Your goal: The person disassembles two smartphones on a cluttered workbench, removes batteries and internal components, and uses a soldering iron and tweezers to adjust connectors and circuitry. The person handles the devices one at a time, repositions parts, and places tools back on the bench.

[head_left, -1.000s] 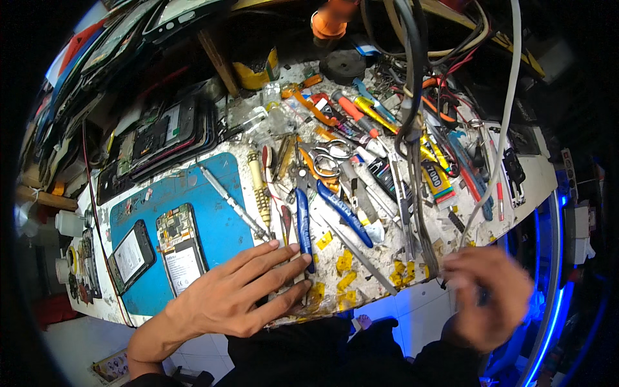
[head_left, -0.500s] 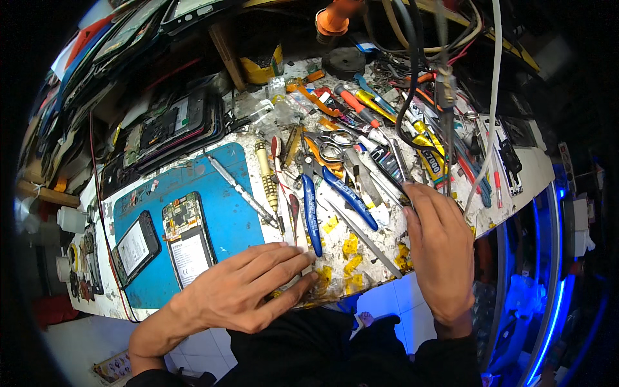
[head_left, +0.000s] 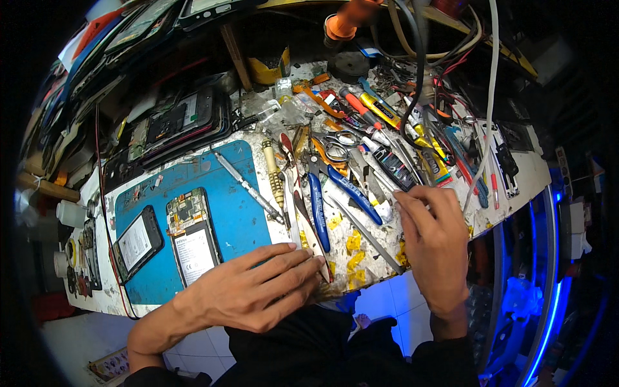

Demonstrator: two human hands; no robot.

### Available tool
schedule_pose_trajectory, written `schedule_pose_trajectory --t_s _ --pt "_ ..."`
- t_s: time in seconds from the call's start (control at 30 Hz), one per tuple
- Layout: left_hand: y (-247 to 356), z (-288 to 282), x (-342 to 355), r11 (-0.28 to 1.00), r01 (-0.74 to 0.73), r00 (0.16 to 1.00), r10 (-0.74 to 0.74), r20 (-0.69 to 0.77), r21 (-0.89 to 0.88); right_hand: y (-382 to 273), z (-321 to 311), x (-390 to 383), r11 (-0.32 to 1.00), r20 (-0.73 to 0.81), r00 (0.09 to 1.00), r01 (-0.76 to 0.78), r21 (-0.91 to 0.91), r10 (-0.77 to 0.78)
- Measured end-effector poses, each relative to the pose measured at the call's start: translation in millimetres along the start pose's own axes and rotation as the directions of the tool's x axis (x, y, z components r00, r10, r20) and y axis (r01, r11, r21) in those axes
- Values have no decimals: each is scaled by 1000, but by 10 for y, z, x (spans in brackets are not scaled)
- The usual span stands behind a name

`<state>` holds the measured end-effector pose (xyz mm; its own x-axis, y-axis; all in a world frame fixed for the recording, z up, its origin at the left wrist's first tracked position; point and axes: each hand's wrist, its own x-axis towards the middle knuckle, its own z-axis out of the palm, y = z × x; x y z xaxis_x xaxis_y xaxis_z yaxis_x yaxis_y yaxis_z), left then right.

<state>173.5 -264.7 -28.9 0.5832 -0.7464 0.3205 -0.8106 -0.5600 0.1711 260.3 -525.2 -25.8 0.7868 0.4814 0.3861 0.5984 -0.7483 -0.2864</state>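
Observation:
My left hand (head_left: pixel 264 287) lies palm down at the bench's front edge, fingers stretched out. Its fingertips rest by the lower ends of a slim silver tool (head_left: pixel 293 222) and dark-red and pale tweezers (head_left: pixel 308 222). My right hand (head_left: pixel 437 242) is curled, thumb and fingertips brought together at the end of a slim pale tool (head_left: pixel 382 175); whether anything is gripped there is hidden. Between the hands lie blue-handled cutters (head_left: pixel 351 193), a long grey metal strip (head_left: pixel 367 242) and scissors (head_left: pixel 336 151). A black tube (head_left: pixel 394 166) lies beyond my right fingertips.
On the blue mat (head_left: pixel 238 222) lie an opened phone (head_left: pixel 193 251), a smaller black-framed part (head_left: pixel 137 245) and a pen-shaped silver tool (head_left: pixel 245 184). Stacked phone parts (head_left: pixel 187 116) stand at the back left. A pale cable (head_left: pixel 493 97) hangs at the right, near yellow tubes (head_left: pixel 380 109).
The dark-red and pale tweezers have shifted toward the front edge beside my left fingers. My right hand has drawn slightly left, uncovering more of the black tube. The view has shifted a little.

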Motion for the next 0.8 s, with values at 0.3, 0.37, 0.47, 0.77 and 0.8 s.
schedule_pose_trajectory --t_s 0.3,0.37,0.47,0.77,0.8 --pt "2 14 -10 999 -19 1000 19 5 39 -60 126 190 964 77 996 53 -260 -34" --pt "7 6 -18 999 -14 1000 14 15 49 -70 126 181 954 85 996 51 -296 -26" --pt "11 7 -26 998 -10 1000 9 11 56 -88 132 170 949 45 999 13 -316 1" --pt "-36 24 -50 991 23 998 -16 -56 133 -165 -53 52 958 -186 973 -175 -227 134" --pt "-33 24 -53 990 46 996 -36 -78 132 -165 -72 34 964 -210 973 -144 -223 97"
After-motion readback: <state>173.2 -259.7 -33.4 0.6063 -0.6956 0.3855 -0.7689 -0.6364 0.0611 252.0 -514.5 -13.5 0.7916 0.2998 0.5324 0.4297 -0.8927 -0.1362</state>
